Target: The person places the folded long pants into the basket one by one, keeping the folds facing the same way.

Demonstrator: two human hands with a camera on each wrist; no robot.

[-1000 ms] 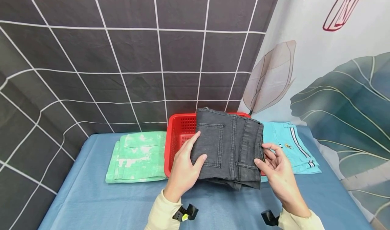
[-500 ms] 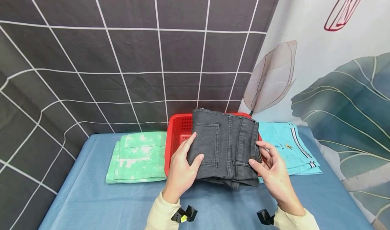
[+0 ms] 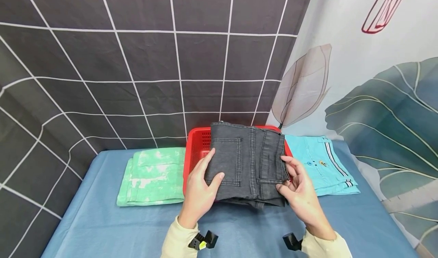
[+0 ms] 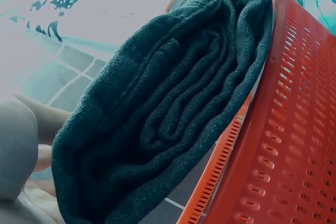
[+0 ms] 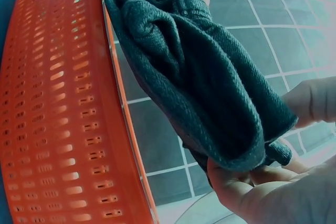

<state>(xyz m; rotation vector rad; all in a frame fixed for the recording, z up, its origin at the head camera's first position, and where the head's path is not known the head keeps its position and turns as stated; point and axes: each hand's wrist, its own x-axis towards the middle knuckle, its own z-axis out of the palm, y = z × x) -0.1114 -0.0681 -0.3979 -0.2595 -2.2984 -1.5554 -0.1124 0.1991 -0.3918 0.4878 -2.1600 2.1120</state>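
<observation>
STEP: you hold the folded dark jeans point(image 3: 247, 163) above the red basket point(image 3: 195, 155), frame centre | HANDS: left hand point(image 3: 200, 189) and right hand point(image 3: 299, 191) both grip the jeans | NEXT: likely lower them level into the basket.

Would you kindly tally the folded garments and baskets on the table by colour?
Dark grey folded jeans, held by both hands: 1
Mint green folded garment: 1
Turquoise folded garment: 1
Red basket: 1
Total: 4
</observation>
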